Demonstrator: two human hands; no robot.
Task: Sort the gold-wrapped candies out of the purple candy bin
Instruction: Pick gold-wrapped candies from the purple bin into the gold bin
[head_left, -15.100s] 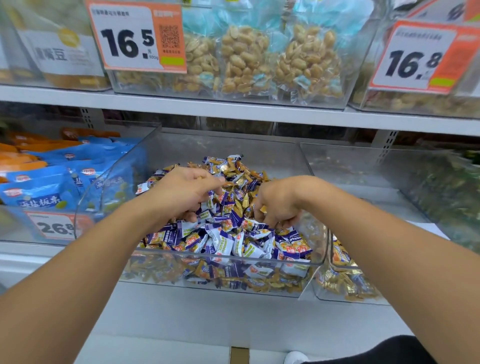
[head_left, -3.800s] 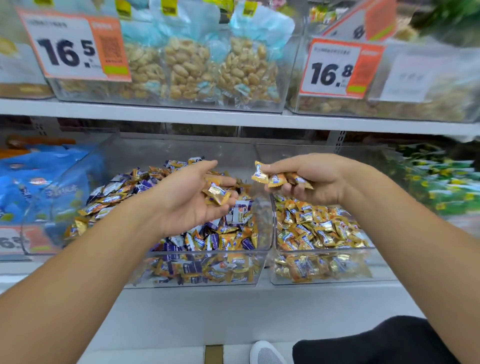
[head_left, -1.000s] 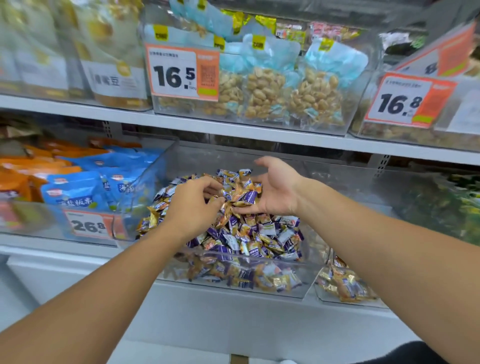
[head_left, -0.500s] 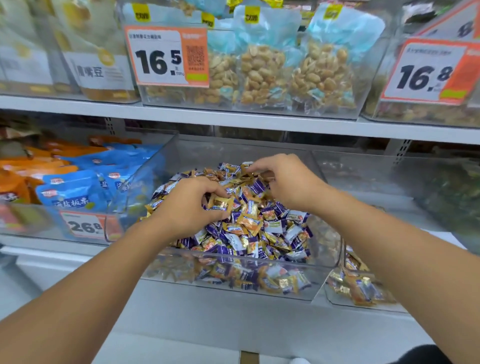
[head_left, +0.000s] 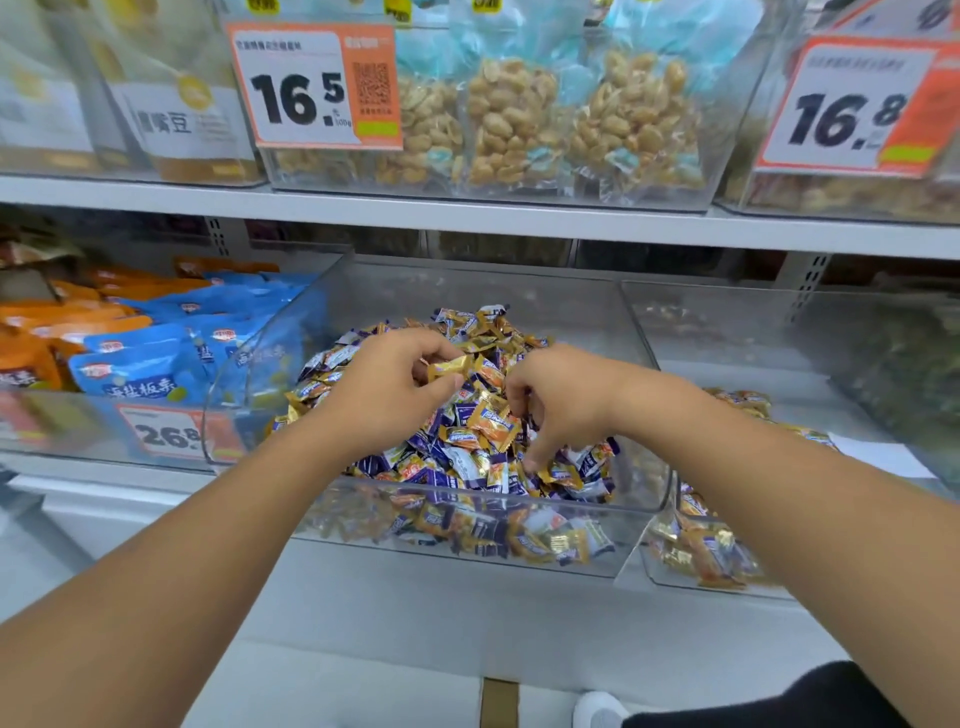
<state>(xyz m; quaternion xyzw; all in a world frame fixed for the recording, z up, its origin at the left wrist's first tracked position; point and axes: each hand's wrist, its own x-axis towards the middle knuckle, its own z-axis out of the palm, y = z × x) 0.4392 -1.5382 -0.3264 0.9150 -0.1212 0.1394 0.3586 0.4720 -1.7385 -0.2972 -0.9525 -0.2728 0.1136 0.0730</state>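
Many gold-wrapped candies (head_left: 485, 436) remain mixed among purple ones; sorting looks far from done. Head view, sole angle. My left hand (head_left: 387, 400) pinches one gold candy (head_left: 449, 366), crinkly foil with twisted ends, just above the heap. My right hand (head_left: 558, 400), fingers curled, digs into the pile beside it; whether it holds anything I cannot tell. Purple candy bin (head_left: 467, 525): clear rigid plastic, below both hands. Right of my right hand, a second clear bin (head_left: 701, 577) holds gold pieces.

A shop, plainly: white shelf (head_left: 467, 221) lined with clear bins (head_left: 467, 540) of wrapped candies (head_left: 467, 457), bagged nuts (head_left: 514, 114), orange price tags (head_left: 317, 85) up front.
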